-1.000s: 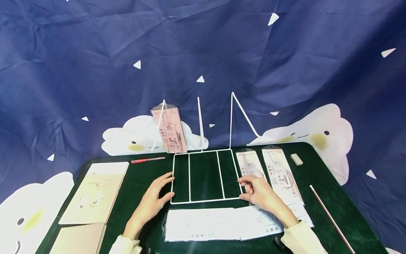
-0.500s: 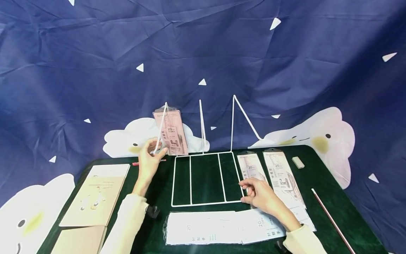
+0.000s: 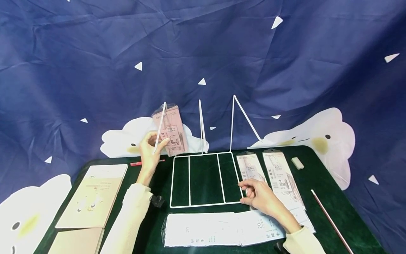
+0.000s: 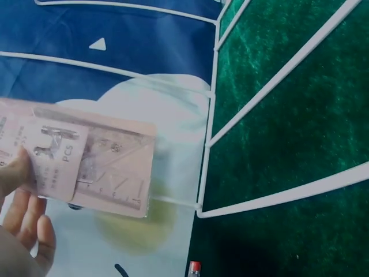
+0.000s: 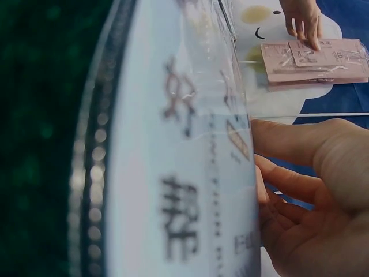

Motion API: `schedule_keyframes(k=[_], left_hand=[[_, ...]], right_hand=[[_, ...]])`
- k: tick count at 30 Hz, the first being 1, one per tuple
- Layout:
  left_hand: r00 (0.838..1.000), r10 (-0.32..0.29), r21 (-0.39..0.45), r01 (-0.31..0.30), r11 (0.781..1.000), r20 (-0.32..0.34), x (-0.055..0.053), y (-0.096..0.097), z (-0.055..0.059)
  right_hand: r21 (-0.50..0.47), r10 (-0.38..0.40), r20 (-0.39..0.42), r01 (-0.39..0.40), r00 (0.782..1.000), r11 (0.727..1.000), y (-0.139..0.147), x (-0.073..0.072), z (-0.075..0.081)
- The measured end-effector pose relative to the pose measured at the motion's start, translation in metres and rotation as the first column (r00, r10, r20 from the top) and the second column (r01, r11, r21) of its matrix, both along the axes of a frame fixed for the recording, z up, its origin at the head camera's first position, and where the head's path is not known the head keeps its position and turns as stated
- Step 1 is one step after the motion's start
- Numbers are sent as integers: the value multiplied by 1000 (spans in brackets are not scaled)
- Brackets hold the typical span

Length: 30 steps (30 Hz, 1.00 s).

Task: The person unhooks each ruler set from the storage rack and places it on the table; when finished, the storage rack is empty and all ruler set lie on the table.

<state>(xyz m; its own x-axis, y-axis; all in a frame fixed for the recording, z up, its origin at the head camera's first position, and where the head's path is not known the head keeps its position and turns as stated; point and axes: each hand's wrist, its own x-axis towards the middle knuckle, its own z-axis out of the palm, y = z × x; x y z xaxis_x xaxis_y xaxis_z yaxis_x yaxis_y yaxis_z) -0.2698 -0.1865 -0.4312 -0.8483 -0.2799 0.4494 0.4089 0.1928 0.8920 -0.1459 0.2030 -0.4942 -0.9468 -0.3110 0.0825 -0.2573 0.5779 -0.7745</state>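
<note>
A pink ruler set pack (image 3: 172, 121), in clear wrapping and marked 20, hangs on the left prong of the white wire rack (image 3: 206, 204). My left hand (image 3: 150, 150) grips the pack's lower left side, with the thumb across its front. In the left wrist view a ruler and a triangle show through the pack (image 4: 118, 173). My right hand (image 3: 261, 195) pinches the rack's right side rail near the front corner, its other fingers curled in. The right wrist view shows a pale pack (image 5: 184, 173) close by that hand, but the rail contact is hidden there.
Two pink packs (image 3: 250, 167) (image 3: 280, 173) lie right of the rack, and pale blue packs (image 3: 203, 231) lie in front. An eraser (image 3: 297, 163) and pencil (image 3: 331, 220) are at right. Notebooks (image 3: 92, 201) and a red pen (image 3: 136, 163) are at left.
My left hand has left the rack's left rail, moved up and away to the hanging pack and taken hold of it. The pack has tilted slightly. The right hand has stayed in place.
</note>
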Motion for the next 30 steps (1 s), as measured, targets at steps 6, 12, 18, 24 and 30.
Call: schedule_keyframes(k=[6,12,18,24,30], left_hand=[[999,-35,52,37,998,-28,1,-10,-7],[999,6,33,-7,999,40,12,-14,-2],[993,2,52,-8,999,122,24,-17,3],[991,-67,88,57,994,120,43,-18,3],[983,-114,100,101,990,141,67,-21,2]], right_hand=[[9,5,7,-5,1000,1000,0,-1,3],[6,1,17,-1,1000,1000,0,-1,4],[-3,-19,34,20,999,1000,-1,0,3],[-2,-17,26,17,1000,1000,0,0,2],[12,-14,16,14,1000,1000,0,1,0]])
